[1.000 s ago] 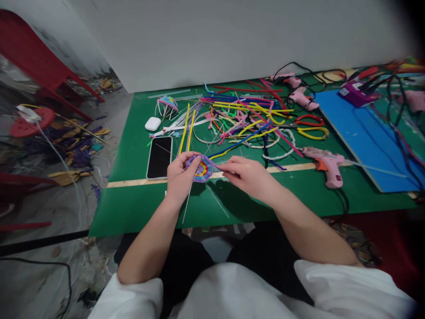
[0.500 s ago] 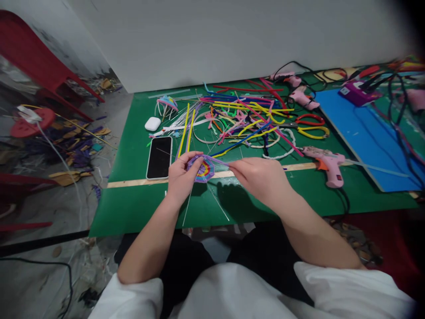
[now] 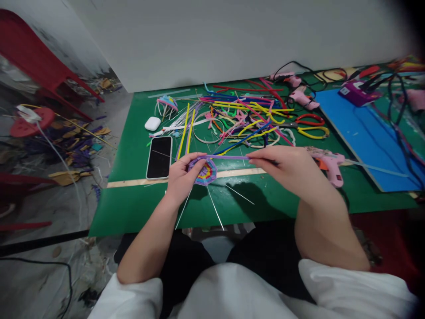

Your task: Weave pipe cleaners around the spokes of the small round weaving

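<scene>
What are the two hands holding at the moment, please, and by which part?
The left hand holds the woven disc by its left edge; the right hand pinches the purple strand near its far end.

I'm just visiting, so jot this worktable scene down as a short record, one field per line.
left hand: pinching the round woven piece
right hand: holding the end of a purple strand
strand: drawn out straight between the hands
woven piece colours: purple, blue, yellow, red; thin wires stick out
left side of table: phone, white case
behind the hands: tangled colourful pipe cleaners
right side: scissors, pink glue gun, blue board
</scene>
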Demonstrator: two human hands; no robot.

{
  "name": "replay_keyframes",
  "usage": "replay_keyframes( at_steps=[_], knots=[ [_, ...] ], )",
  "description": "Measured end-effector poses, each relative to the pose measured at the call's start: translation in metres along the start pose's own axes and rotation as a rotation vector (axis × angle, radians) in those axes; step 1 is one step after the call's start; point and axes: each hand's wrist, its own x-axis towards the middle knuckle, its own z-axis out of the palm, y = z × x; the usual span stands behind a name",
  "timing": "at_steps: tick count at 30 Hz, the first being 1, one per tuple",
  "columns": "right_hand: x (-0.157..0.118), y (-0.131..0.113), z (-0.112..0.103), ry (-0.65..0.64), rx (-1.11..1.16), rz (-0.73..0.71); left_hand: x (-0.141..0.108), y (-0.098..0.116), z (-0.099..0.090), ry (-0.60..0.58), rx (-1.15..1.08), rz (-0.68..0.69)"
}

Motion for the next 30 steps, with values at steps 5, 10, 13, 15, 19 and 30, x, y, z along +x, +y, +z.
replay_keyframes(
  at_steps=[5,10,13,15,19,30],
  knots=[
    [-0.003,0.001,-0.010,-0.028,0.036,-0.027,-0.002,0.002,0.003,-0.030,0.066,-0.001],
    [-0.002,0.002,-0.008,-0.105,0.077,-0.024,0.000,-0.001,0.004,0.058,-0.051,-0.046],
    [0.001,0.001,-0.001,-0.190,0.119,-0.049,0.002,-0.004,0.005,0.122,-0.130,-0.055],
    [0.003,-0.001,0.004,-0.218,0.136,-0.050,0.003,-0.005,0.005,0.152,-0.161,-0.048],
    [0.005,-0.003,0.014,-0.290,0.181,-0.065,0.005,-0.006,0.003,0.202,-0.201,-0.050],
    [0.007,-0.026,0.049,-0.424,0.541,0.037,0.008,-0.009,-0.002,0.332,-0.284,-0.014]
  ],
)
